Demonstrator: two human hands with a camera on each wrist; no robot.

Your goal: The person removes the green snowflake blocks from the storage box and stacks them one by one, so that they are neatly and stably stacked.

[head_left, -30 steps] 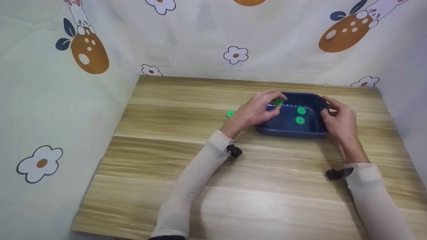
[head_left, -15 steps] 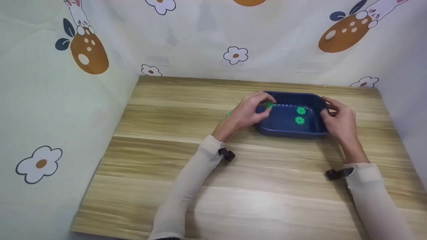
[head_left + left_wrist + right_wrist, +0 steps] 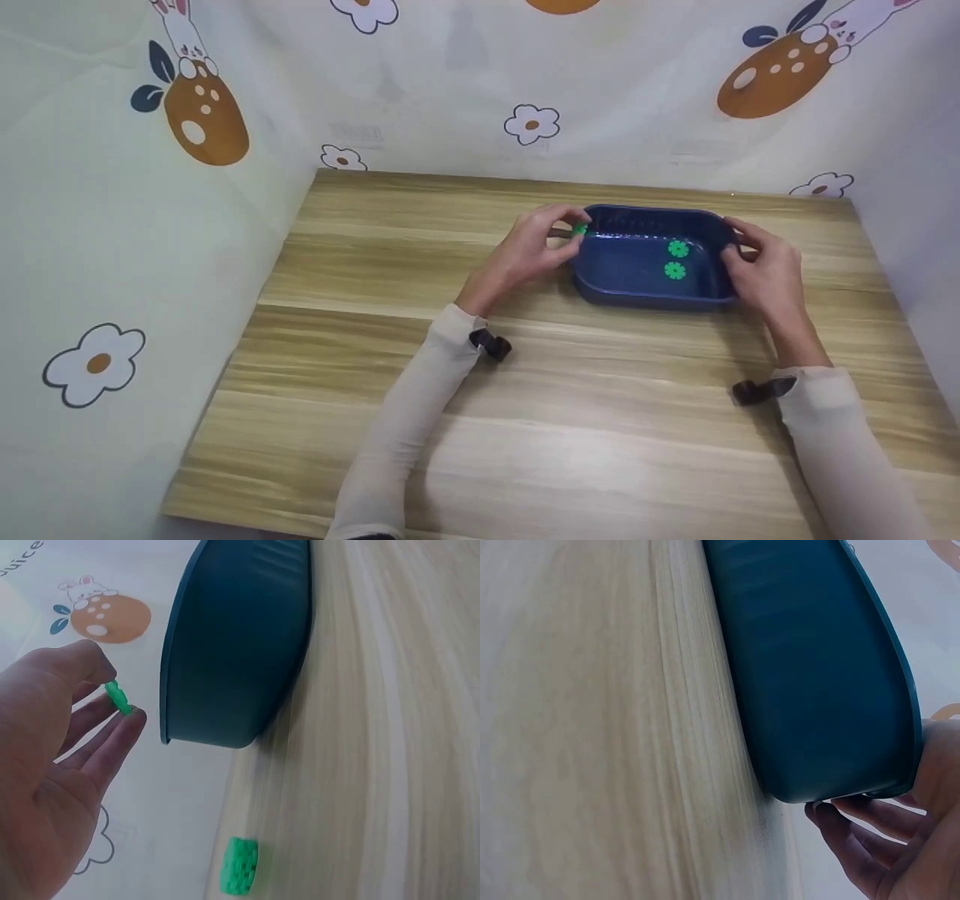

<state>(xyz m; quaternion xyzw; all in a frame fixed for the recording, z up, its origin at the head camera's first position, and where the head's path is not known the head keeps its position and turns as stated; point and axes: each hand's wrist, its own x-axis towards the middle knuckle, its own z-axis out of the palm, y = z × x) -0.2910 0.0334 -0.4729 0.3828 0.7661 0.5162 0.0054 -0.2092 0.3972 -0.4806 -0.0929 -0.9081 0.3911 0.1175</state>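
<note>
My left hand (image 3: 525, 244) pinches a green notched disc (image 3: 118, 697) between thumb and fingertips, at the left rim of a dark blue bin (image 3: 626, 296). In the left wrist view the disc is apart from the bin's wall. Two similar green discs (image 3: 676, 271) lie flat on the bin's floor, toward its right side. At the bin's right end, my right hand (image 3: 769, 274) grips the rim, thumb on the inside and fingers outside and below. A thick green notched piece (image 3: 239, 866), perhaps stacked discs, lies on the table left of the bin; the left hand hides it in the head view.
The bin stands near the back edge of a wood-grain table (image 3: 525, 427). Behind and to the sides hang pale sheets (image 3: 420, 82) printed with flowers and rabbits. Each wrist wears a small black camera (image 3: 491, 345).
My left hand has moved left with its green disc, from over the bin's inside to the left rim. The right hand and the bin stay put.
</note>
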